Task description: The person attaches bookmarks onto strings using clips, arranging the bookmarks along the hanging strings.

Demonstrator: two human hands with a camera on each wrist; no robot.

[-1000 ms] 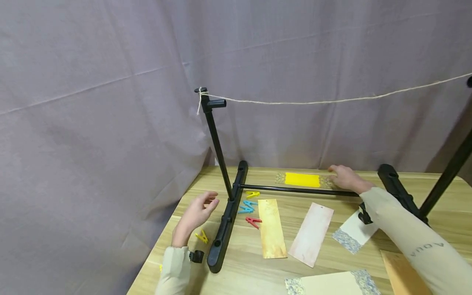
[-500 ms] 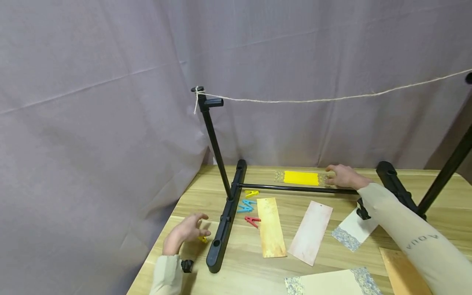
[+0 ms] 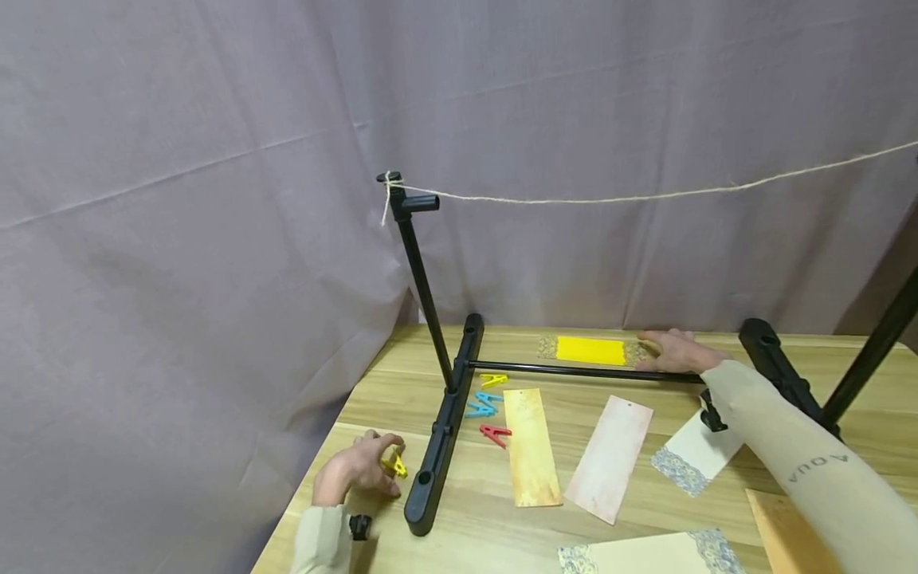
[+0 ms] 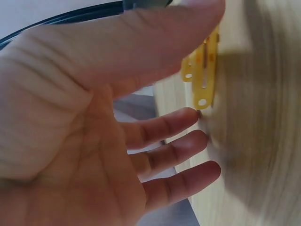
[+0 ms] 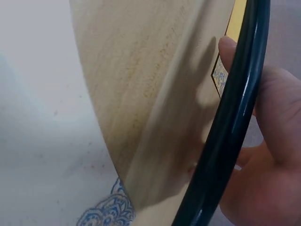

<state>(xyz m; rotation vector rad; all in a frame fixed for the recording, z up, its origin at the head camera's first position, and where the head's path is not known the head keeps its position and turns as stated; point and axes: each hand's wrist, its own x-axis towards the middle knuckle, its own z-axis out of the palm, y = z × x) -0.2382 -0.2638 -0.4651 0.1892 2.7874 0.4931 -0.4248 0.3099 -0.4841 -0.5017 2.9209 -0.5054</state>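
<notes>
At the table's left edge, my left hand (image 3: 356, 467) reaches over a yellow clothespin (image 3: 397, 464). Its thumb and index finger lie on either side of the clothespin, spread apart. In the left wrist view the thumb partly covers the clothespin (image 4: 205, 70), and the other fingers are loosely bent. My right hand (image 3: 674, 352) lies behind the black crossbar (image 3: 566, 368), at the right end of a yellow card (image 3: 590, 351) with patterned ends. A fingertip meets that card's edge in the right wrist view; the bar (image 5: 230, 122) hides part of the hand.
A black rack foot (image 3: 433, 470) stands right of my left hand, with a post (image 3: 423, 295) and a string (image 3: 574, 199) above. Several clothespins lie beside a yellowish card (image 3: 532, 446), a pinkish card (image 3: 610, 458), a white patterned card (image 3: 696, 454) and a cream card (image 3: 645, 554).
My left hand has come down and left, from above the table to around the yellow clothespin. My right hand has stayed at the yellow card's end, barely shifting.
</notes>
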